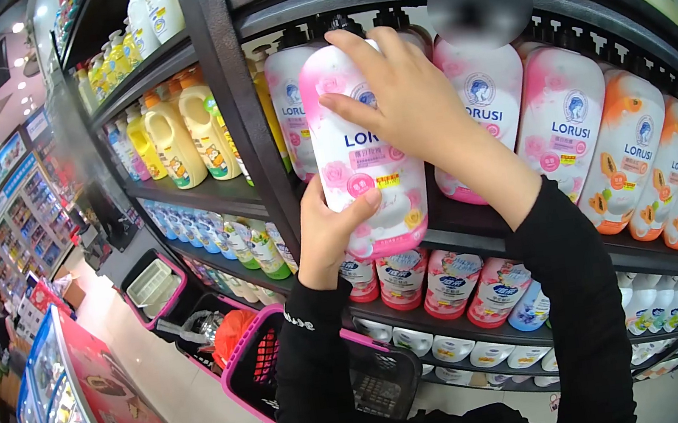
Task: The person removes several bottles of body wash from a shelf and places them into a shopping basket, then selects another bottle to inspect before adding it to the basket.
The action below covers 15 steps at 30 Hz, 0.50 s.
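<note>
A white and pink pump bottle [395, 213] marked LORUSI, with printed roses and a small yellow sticker, is in front of the shelf between my two hands. My left hand [329, 234] is closed round its lower left side, thumb across the front. My right hand [414, 95] grips the upper part from the right, its fingers over the top and front. The fingers hide part of the label. Behind it, a matching pink bottle [289, 90] stands on the left, and more pink bottles [563, 126] stand on the right.
Orange LORUSI bottles [626, 144] line the right of this shelf. A black upright post [232, 80] divides it from yellow jugs [172, 144]. Red-based bottles [452, 286] fill the shelf below. Pink-rimmed black baskets [244, 365] stand low on the left, near a red-sided display counter [115, 395].
</note>
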Tool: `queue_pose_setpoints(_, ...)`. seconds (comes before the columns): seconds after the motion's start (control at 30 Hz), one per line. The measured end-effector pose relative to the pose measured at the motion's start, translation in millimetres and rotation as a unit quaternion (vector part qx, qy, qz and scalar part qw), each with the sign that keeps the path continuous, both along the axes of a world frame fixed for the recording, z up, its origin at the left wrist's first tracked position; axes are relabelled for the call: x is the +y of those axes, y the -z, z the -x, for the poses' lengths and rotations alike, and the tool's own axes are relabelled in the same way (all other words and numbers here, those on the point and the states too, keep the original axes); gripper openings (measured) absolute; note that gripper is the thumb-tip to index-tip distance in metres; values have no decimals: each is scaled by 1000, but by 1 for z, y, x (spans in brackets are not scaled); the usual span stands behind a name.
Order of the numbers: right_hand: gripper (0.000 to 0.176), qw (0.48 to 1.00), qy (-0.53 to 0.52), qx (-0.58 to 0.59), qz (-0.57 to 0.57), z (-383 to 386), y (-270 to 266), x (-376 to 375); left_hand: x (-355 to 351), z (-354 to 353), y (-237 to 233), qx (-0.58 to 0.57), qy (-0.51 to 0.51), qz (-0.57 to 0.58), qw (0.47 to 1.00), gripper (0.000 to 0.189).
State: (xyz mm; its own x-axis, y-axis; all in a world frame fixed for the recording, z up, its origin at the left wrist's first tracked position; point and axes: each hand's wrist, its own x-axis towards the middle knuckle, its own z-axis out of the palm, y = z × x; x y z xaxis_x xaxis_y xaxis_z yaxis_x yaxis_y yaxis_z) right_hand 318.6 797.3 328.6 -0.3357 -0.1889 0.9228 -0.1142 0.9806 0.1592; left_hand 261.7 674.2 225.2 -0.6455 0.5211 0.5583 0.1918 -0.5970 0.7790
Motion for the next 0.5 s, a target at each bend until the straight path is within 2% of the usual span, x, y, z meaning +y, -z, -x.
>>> queue_pose_setpoints(0.2, 52, 998, -35, -43, 16, -19, 20, -23, -24, -18, 26, -8, 0, 4, 1000, 54)
queue_pose_setpoints(0.27, 52, 994, -84, -64, 25, -27, 26, -27, -31, -24, 37, -8, -28, 4, 1000, 56)
queue_pose_setpoints(0.3, 61, 992, -114, -55, 26, -28, 31, -26, -36, -28, 39, -11, -22, 6, 1000, 59)
queue_pose_setpoints(0.33, 61, 990, -123, -57, 25, -33, 34, -27, -41, -33, 41, -13, -31, 5, 999, 59)
queue_pose_setpoints(0.43, 80, 959, -239, -84, 129, -50, 43, -33, -57, -47, 47, -12, -12, 9, 1000, 65)
queue_pose_setpoints(0.47, 80, 956, -249, -88, 128, -55, 47, -36, -61, -53, 49, -14, -13, 0, 1000, 66)
queue_pose_setpoints(0.5, 82, 917, -323, -103, 208, -60, 50, -41, -66, -60, 49, -7, -16, 3, 1000, 68)
